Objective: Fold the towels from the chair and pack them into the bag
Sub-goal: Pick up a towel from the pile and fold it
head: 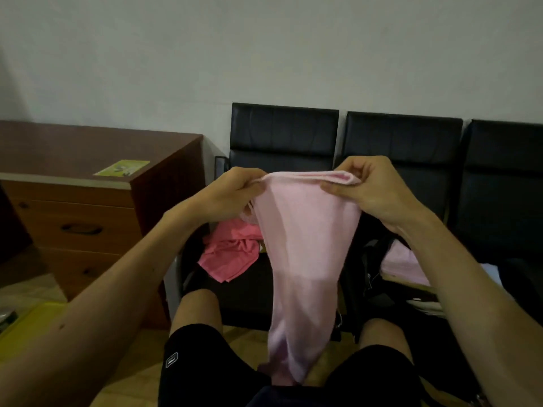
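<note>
Pale pink towel (305,245) hangs before the black chair (283,133), its top edge pinched by the left hand (235,192) and right hand (373,192). It partly hides a darker pink towel (229,257) on the seat and the dark bag (363,271) (outline murky) alongside.

Crumpled coral towel (229,257) on black chair (246,292)

Pale pink towel (305,248) hanging doubled; darker pink towel (232,254) crumpled on chair (244,292).
</note>
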{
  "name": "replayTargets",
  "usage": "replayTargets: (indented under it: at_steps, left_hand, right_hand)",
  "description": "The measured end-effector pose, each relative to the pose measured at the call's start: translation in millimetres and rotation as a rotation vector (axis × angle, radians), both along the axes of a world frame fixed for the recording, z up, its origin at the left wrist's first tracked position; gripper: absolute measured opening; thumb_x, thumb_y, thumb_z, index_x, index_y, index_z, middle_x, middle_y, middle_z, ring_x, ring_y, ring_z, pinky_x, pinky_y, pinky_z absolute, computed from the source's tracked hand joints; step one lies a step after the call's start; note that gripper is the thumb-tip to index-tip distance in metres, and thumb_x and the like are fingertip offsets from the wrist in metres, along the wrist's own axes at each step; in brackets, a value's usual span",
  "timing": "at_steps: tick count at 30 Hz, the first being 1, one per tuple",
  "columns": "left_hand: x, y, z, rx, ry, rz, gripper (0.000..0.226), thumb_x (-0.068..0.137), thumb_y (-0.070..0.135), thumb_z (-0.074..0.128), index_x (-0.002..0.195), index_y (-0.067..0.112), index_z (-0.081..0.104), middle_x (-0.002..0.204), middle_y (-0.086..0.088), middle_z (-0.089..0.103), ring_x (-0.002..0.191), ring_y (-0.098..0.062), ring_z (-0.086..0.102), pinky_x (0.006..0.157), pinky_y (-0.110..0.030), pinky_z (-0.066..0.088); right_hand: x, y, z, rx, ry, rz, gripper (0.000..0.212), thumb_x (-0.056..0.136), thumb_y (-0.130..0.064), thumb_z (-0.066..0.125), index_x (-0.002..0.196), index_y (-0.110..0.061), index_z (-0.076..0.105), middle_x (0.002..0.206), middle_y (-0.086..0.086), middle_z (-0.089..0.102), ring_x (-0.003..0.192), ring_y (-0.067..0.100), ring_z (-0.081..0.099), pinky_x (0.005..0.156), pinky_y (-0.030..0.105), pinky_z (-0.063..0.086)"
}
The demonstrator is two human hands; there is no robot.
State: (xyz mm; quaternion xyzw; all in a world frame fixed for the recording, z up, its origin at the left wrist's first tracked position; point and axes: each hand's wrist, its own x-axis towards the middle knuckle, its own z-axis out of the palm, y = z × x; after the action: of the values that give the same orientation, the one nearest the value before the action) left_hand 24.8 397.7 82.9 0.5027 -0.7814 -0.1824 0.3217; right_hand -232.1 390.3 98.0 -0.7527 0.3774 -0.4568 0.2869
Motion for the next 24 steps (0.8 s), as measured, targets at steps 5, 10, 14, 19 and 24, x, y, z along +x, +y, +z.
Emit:
replayTargets:
  at_steps: [5, 10, 14, 19, 24]
  left_hand:
    - [3, -4, 3, -0.053, 0.18, 0.03, 0.016, 0.103, 0.016, 0.05, 0.11, 0.007, 0.061, 0.098, -0.006, 0.066, 0.091, -0.021, 0.069, 0.074, -0.034, 0.062]
    - [1, -4, -1, -0.046, 0.332, 0.005, 0.018, 0.102, 0.02, 0.052, 0.106, 0.008, 0.065, 0.099, -0.006, 0.071, 0.093, -0.017, 0.071, 0.081, -0.033, 0.061]
    - [-10, 2, -6, -0.1, 0.609, 0.005, 0.023, 0.105, 0.019, 0.045, 0.097, 0.01, 0.065, 0.088, 0.002, 0.065, 0.081, -0.006, 0.067, 0.076, -0.025, 0.058]
    - [-20, 2, -26, -0.23, 0.523, 0.134, 0.024, 0.107, 0.026, 0.041, 0.099, 0.012, 0.059, 0.092, -0.01, 0.059, 0.08, -0.012, 0.057, 0.072, -0.03, 0.052]
    - [-29, 10, -39, -0.213, 0.471, 0.117, 0.015, 0.104, 0.024, 0.047, 0.094, 0.019, 0.057, 0.088, -0.008, 0.06, 0.069, -0.013, 0.056, 0.06, -0.021, 0.048]
  right_hand:
    - [7, -1, 0, -0.113, 0.008, -0.155, 0.02, 0.08, -0.028, 0.079, 0.083, -0.01, 0.069, 0.074, -0.006, 0.068, 0.062, 0.001, 0.063, 0.054, 0.012, 0.05]
    - [6, 1, -5, -0.226, 0.013, -0.2, 0.012, 0.085, -0.03, 0.075, 0.079, -0.021, 0.069, 0.074, -0.007, 0.068, 0.066, 0.004, 0.061, 0.058, 0.016, 0.049]
    - [9, 6, -16, -0.243, -0.054, -0.19, 0.012, 0.084, -0.027, 0.075, 0.078, -0.033, 0.067, 0.071, -0.016, 0.067, 0.066, -0.001, 0.061, 0.059, 0.012, 0.047]
    - [14, 9, -34, -0.182, -0.135, -0.177, 0.008, 0.085, -0.022, 0.075, 0.081, -0.025, 0.069, 0.07, -0.017, 0.067, 0.066, -0.001, 0.061, 0.06, 0.012, 0.046]
    - [8, 13, -35, -0.06, -0.303, -0.171, 0.007, 0.089, -0.025, 0.071, 0.084, -0.02, 0.071, 0.073, -0.014, 0.07, 0.069, 0.0, 0.063, 0.06, 0.016, 0.05]
